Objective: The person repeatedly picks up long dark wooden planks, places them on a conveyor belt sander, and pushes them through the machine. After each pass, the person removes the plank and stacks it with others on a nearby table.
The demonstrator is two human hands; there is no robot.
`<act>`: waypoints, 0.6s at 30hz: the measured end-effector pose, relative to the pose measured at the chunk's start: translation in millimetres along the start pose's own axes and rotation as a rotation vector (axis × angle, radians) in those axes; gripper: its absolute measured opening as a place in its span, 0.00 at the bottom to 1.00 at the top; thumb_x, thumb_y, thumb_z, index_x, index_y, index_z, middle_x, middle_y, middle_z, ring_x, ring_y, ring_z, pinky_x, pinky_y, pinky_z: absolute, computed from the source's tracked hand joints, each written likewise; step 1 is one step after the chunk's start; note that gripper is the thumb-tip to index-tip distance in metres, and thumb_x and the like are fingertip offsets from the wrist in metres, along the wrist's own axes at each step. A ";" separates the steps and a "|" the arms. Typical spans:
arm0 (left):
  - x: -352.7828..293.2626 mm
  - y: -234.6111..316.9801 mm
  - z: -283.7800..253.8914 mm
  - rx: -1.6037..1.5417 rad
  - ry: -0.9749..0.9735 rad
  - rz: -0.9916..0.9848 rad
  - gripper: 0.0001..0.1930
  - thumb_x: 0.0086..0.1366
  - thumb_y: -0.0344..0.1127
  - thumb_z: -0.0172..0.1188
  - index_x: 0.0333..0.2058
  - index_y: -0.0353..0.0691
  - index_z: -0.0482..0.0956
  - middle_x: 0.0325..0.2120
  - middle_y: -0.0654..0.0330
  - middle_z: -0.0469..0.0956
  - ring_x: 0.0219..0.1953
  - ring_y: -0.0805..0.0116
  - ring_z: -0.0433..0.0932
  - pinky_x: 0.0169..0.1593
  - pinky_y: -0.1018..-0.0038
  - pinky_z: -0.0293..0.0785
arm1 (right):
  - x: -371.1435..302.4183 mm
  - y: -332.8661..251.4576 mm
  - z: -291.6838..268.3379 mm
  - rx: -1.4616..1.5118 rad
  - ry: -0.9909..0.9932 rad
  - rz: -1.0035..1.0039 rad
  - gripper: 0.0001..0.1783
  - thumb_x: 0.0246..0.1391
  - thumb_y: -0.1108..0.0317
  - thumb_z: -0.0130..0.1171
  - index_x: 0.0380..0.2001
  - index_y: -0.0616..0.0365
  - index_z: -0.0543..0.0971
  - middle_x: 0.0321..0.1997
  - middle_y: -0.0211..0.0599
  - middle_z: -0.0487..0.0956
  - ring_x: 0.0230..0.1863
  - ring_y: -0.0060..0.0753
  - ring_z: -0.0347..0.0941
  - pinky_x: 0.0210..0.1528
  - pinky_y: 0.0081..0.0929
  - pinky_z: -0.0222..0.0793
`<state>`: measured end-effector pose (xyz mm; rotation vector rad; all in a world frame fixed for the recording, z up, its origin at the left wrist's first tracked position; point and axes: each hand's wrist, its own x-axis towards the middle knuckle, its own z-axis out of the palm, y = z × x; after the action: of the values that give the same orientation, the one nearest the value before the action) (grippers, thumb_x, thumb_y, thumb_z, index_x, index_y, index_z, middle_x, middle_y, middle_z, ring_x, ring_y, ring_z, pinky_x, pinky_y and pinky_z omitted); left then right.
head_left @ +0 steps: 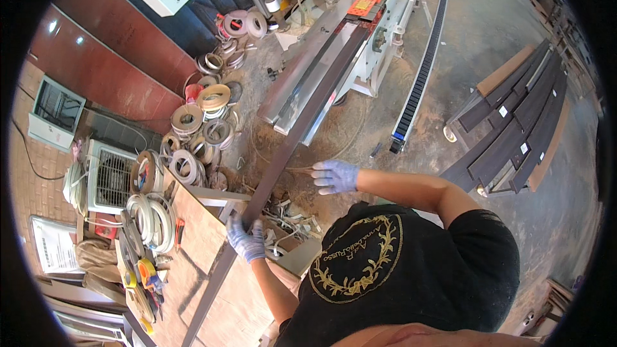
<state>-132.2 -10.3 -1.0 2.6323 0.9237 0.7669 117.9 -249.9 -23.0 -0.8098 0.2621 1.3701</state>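
A long, narrow dark brown board (263, 189) runs from the wooden worktable up to the metal bed of a machine. My left hand (246, 239), in a pale glove, is closed around the board near the table's edge, thumb and fingers on its sides. To the right, my right hand (335, 177), gloved too, is held apart from the board. A thin brown strip (301, 169) stretches between the board and its fingertips, which look pinched on it. The board's far end meets the machine (363, 6) with its orange guard.
Rolls of edge banding (186, 119) are heaped at left. Tape and hand tools (148, 273) lie on the worktable (225, 302). A black roller track (421, 77) runs along the floor. Dark boards (514, 119) are stacked at right. Scraps (295, 222) lie beneath the board.
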 end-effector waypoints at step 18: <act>88.3 12.2 64.7 0.033 -0.094 0.119 0.21 0.52 0.48 0.67 0.47 0.56 0.80 0.44 0.57 0.76 0.46 0.54 0.74 0.51 0.60 0.69 | -43.3 8.0 -107.1 0.170 0.136 -0.205 0.12 0.56 0.53 0.57 0.40 0.41 0.74 0.45 0.24 0.77 0.42 0.32 0.73 0.47 0.43 0.70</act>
<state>-31.8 32.9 -15.0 2.7462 0.7666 0.6527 131.1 -352.2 -75.7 -0.7658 0.3859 1.0876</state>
